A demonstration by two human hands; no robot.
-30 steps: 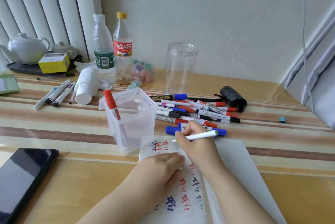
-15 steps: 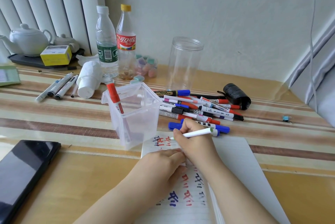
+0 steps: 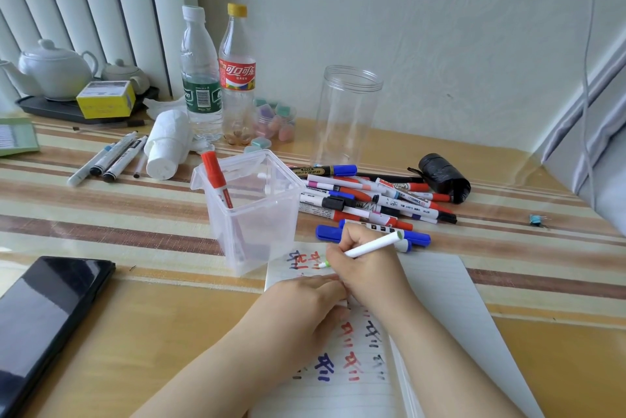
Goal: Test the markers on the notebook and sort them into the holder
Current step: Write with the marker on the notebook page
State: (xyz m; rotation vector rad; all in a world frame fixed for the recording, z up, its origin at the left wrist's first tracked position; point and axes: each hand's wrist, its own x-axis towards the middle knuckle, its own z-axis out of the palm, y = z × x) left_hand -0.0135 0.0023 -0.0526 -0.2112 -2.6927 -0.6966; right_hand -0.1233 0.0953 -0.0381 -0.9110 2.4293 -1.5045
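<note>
My right hand point(image 3: 367, 268) grips a white marker point(image 3: 374, 244) with a green tip; the tip touches the top of the open notebook point(image 3: 440, 289), beside red and blue test scribbles. My left hand point(image 3: 298, 311) lies flat on the left page, with something small and white under its fingertips. The clear square holder point(image 3: 252, 211) stands just left of the notebook's top edge, with one red marker point(image 3: 216, 178) leaning in it. A pile of red, blue and black markers point(image 3: 372, 200) lies behind my right hand.
A dark phone point(image 3: 44, 319) lies at front left. Three separate markers point(image 3: 111, 156), a white paper roll point(image 3: 166, 148), two bottles point(image 3: 216, 78), a tall clear jar point(image 3: 345, 116), a black roll point(image 3: 443, 177) and a teapot tray point(image 3: 54, 73) stand further back.
The view has shifted slightly. My right hand keeps the white marker's tip on the top of the page with only a small shift; my left hand stays on the notebook.
</note>
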